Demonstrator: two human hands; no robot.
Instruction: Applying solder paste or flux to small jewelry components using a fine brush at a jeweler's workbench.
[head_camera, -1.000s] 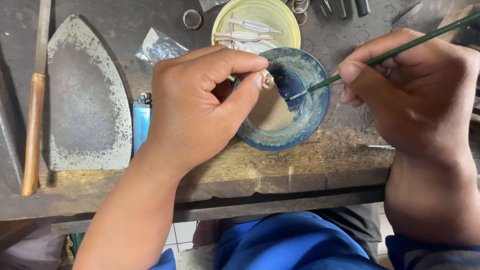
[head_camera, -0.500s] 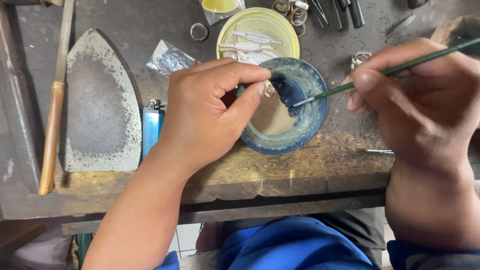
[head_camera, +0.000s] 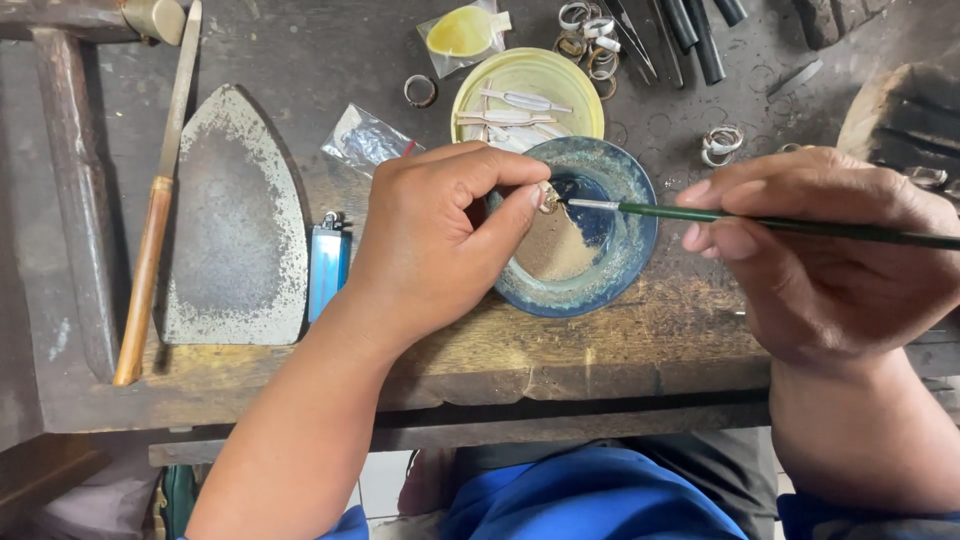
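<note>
My left hand (head_camera: 440, 240) pinches a small metal ring (head_camera: 549, 198) between thumb and forefinger, just above the left rim of a blue dish (head_camera: 625, 265) that holds sandy residue and dark liquid. My right hand (head_camera: 820, 250) grips a thin green-handled brush (head_camera: 780, 224). The brush lies nearly level, and its pale tip touches the ring over the dish.
A yellow dish (head_camera: 575, 85) with metal strips sits behind the blue one. An iron-shaped metal plate (head_camera: 235, 225), a blue lighter (head_camera: 328, 265), a wooden-handled file (head_camera: 160, 210), plastic bags (head_camera: 365, 140), loose rings (head_camera: 720, 143) and dark tools (head_camera: 690, 30) lie on the worn bench.
The brush tip has lifted out of the dark liquid in the dish and swung left to the ring. My left hand has held steady over the dish's rim.
</note>
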